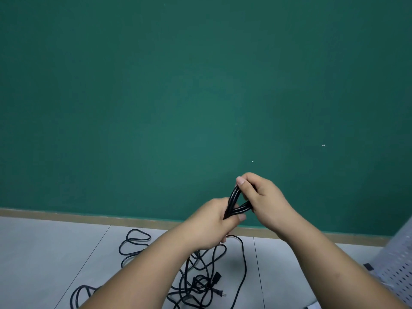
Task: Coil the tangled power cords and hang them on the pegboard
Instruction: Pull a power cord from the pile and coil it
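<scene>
Before green wall (156, 85), left hand (209, 224) and right hand (265, 201) both grip few cord loops (233, 199). Tangled cords (200, 282) lie below wall. Pegboard (399, 264) right of wall, visible part bare. Coiling looks barely begun.

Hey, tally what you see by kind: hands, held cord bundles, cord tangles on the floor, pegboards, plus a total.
2 hands: left hand, right hand
1 held cord bundle, gripped by both hands
1 floor cord tangle, its separate cords too knotted to count
1 pegboard
Total: 5
</scene>
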Demonstrator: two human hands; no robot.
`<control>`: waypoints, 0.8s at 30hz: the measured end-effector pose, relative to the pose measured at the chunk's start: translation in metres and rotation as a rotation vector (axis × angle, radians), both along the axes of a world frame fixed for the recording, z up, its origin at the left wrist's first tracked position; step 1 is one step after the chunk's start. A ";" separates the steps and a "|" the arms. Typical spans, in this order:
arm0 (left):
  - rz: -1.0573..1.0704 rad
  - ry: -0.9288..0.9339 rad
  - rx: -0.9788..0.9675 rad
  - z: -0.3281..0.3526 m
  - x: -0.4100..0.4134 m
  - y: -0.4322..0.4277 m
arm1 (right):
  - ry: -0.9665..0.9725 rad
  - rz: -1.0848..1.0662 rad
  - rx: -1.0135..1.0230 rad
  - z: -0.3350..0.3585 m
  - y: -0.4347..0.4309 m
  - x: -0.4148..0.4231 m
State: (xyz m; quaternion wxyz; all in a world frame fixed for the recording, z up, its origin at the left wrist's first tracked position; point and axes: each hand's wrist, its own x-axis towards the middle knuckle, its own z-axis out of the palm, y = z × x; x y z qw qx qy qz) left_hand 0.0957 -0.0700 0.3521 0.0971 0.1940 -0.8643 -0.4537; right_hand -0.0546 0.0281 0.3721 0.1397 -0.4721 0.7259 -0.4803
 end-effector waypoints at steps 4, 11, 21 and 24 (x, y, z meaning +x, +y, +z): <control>0.007 0.105 0.250 0.010 -0.002 0.003 | -0.015 -0.002 -0.079 0.010 0.000 0.003; -0.195 0.118 0.611 0.019 0.005 0.010 | 0.093 0.030 -0.155 0.015 0.006 0.010; 0.232 0.488 0.675 0.015 -0.003 -0.002 | -0.305 0.180 0.013 -0.001 0.004 0.005; 0.399 0.626 0.768 0.015 -0.004 -0.015 | -0.360 0.276 0.199 -0.008 0.003 0.012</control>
